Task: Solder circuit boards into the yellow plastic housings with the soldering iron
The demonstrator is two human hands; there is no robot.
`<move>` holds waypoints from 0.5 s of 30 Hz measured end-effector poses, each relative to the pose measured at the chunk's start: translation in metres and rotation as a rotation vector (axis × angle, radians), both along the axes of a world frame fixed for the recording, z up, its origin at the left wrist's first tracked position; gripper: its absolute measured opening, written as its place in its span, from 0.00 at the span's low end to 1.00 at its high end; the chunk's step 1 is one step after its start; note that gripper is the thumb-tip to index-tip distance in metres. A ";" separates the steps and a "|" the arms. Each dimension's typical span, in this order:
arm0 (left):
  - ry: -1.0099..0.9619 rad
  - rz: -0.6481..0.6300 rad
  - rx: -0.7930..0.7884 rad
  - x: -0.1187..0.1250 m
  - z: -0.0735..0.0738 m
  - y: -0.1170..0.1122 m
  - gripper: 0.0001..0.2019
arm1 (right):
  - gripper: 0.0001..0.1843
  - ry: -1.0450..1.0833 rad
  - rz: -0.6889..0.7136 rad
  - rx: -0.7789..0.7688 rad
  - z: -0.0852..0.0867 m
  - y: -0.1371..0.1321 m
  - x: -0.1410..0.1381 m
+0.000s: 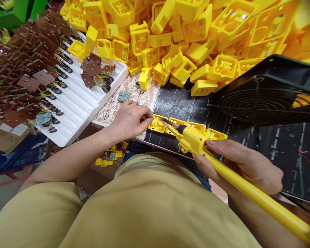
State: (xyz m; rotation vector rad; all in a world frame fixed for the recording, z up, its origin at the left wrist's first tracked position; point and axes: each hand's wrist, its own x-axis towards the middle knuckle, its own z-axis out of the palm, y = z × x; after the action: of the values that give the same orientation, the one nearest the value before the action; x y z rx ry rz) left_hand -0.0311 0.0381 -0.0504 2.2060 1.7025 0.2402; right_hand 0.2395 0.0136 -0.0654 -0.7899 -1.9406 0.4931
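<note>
My right hand [244,163] is wrapped round the yellow handle of a soldering gun [193,139], with its dark tip and a thin metal tube pointing left. The tip is over the leftmost yellow plastic housing [157,124], which lies open side up in a row of several. My left hand [130,119] has thumb and index finger pinched together at that housing's left edge. Whatever is between these fingertips is too small to make out. Other housings in the row, such as the one at its right end [217,134], are partly covered by the soldering gun.
A big heap of yellow housings [170,44] fills the back. At left, brown circuit boards with wired round parts cover a white foam tray [80,113]. A black fan [268,93] stands at right on the dark mat [175,100]. A small green board [123,96] lies beyond my left hand.
</note>
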 end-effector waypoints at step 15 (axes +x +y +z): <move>0.277 -0.220 0.072 0.002 0.013 0.010 0.13 | 0.15 -0.133 0.213 0.100 0.017 0.018 -0.006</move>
State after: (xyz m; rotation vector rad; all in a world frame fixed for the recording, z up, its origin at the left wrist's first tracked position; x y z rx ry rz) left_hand -0.0287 0.0480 -0.0371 2.5547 1.5835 -0.0646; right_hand 0.2334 0.0318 -0.0487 -0.5675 -2.1685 0.4757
